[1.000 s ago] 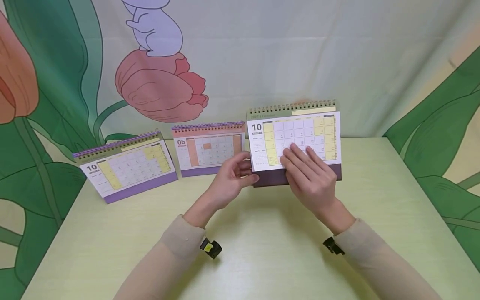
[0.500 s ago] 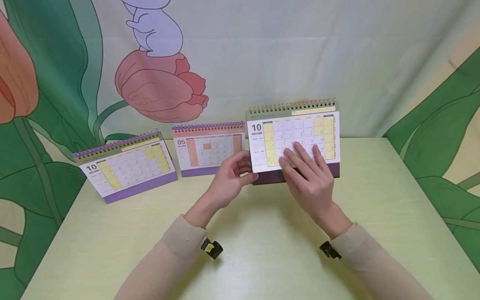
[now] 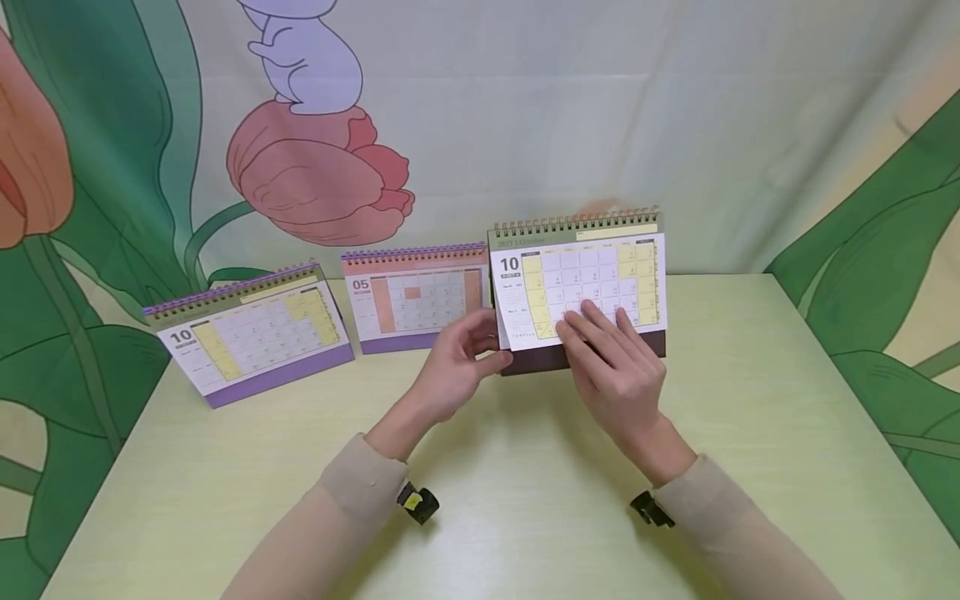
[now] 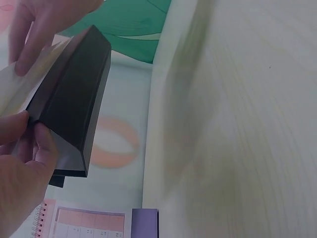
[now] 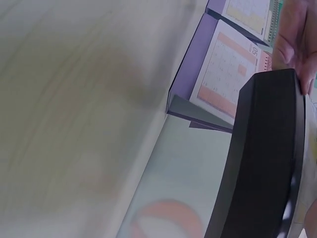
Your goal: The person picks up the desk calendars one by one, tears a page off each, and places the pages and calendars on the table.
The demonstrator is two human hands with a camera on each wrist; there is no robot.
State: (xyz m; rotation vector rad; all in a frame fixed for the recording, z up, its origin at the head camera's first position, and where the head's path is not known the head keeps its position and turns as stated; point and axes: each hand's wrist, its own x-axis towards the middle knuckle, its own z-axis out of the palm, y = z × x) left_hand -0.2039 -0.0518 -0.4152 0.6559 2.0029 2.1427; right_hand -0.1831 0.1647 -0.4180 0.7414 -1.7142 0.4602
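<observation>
A desk calendar point(image 3: 581, 267) with a dark base and a page marked 10 is held tilted in front of me. My left hand point(image 3: 452, 369) pinches its lower left corner between thumb and fingers. Across the lower part of the page lies my right hand point(image 3: 617, 367), fingers straight and touching the paper. The left wrist view shows the dark base point(image 4: 74, 94) apart from the table, with the thumb and a finger at its corner. In the right wrist view the base point(image 5: 262, 153) covers much of the right side, and only a bit of the right hand shows.
Left of the held calendar stand two others with purple bases: a pink one point(image 3: 420, 296) marked 05, partly behind my left hand, and a green-and-yellow one point(image 3: 258, 333) marked 10. All are near the back of the pale table point(image 3: 517, 517), before a printed curtain point(image 3: 525, 100).
The held calendar has shifted slightly left and down, and my right hand has moved with it, staying on the page. My left hand keeps its grip. The other calendars stand as before.
</observation>
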